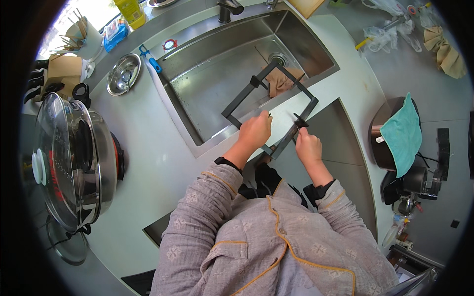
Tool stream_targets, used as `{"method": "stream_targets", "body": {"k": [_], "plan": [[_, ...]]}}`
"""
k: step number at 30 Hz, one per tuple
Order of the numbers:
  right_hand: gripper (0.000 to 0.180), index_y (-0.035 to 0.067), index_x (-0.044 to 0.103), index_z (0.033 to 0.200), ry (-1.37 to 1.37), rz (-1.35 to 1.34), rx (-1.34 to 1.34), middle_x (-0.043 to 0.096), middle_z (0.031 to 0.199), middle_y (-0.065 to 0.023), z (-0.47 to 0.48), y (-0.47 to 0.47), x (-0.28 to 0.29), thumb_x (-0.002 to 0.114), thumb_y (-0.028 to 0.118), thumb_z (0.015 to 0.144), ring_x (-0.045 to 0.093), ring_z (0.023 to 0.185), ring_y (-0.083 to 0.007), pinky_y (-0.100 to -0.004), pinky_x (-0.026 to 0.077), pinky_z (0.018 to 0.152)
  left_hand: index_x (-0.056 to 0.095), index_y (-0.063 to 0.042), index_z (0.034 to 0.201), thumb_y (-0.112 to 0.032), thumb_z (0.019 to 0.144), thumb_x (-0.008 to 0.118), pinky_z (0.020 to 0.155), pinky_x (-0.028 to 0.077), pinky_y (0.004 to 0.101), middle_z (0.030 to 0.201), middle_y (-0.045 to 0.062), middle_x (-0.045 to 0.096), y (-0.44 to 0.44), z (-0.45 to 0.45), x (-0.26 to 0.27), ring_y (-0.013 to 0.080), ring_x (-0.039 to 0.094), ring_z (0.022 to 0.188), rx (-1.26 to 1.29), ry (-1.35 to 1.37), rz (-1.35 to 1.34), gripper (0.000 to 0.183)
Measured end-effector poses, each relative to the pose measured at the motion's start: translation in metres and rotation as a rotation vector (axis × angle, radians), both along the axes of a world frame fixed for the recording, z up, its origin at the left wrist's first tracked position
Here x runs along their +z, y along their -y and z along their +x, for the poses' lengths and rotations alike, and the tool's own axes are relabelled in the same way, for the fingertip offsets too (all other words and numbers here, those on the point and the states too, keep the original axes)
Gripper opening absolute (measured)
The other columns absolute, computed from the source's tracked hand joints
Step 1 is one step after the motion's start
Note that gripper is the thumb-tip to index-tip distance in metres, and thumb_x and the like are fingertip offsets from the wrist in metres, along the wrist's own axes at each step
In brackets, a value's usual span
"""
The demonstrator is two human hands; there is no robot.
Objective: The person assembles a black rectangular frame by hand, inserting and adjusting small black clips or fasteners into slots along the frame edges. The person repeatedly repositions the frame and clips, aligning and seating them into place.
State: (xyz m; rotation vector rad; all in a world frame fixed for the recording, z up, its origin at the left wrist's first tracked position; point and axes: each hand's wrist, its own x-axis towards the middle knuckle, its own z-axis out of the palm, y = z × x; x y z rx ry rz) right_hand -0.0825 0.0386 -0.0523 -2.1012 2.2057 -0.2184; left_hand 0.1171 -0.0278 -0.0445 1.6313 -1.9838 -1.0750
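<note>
A black square metal frame with inward prongs, like a gas hob pan support [240,96], is tilted over the sink's front edge. My left hand [255,129] is closed around its near left side, with a small dark tip showing by the thumb. On the right, my right hand [309,146] pinches at the frame beside a dark prong [300,121]. Something thin and pale shows at those fingertips, too small to name. Beyond the frame, a brown cloth [278,82] lies in the stainless steel sink [211,74], near the drain [277,58].
A black faucet [229,9] stands behind the sink. At its left lie a blue-handled peeler [151,59] and a metal bowl [124,74]. A lidded pot [74,162] stands far left. A teal cloth [401,133] covers a dark appliance at right.
</note>
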Motion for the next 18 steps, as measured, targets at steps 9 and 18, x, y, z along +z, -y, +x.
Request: {"method": "stream_targets", "body": {"k": [9,18], "plan": [[0.004,0.007,0.055,0.089,0.084,-0.069,0.115,0.065,0.065,-0.0192,-0.005,0.005,0.0,0.056,0.011,0.089,0.065,0.063,-0.0433,-0.0537,0.052,0.055,0.052,-0.002,0.097,-0.031,0.1,0.048,0.074,0.045,0.0583,0.086,0.028,0.065,0.0,0.001,0.002,0.0506,0.06,0.085,0.003,-0.008,0.005,0.029],[0.01,0.007,0.061,0.093,-0.058,0.049,0.052,0.067,0.07,-0.0184,0.009,0.021,0.0,0.058,0.016,0.09,0.066,0.066,-0.0416,-0.052,0.053,0.058,0.053,-0.002,0.098,-0.031,0.1,0.048,0.075,0.046,0.0577,0.087,0.028,0.065,-0.001,0.001,0.004,0.0504,0.06,0.086,0.01,-0.005,0.026,0.03]]}}
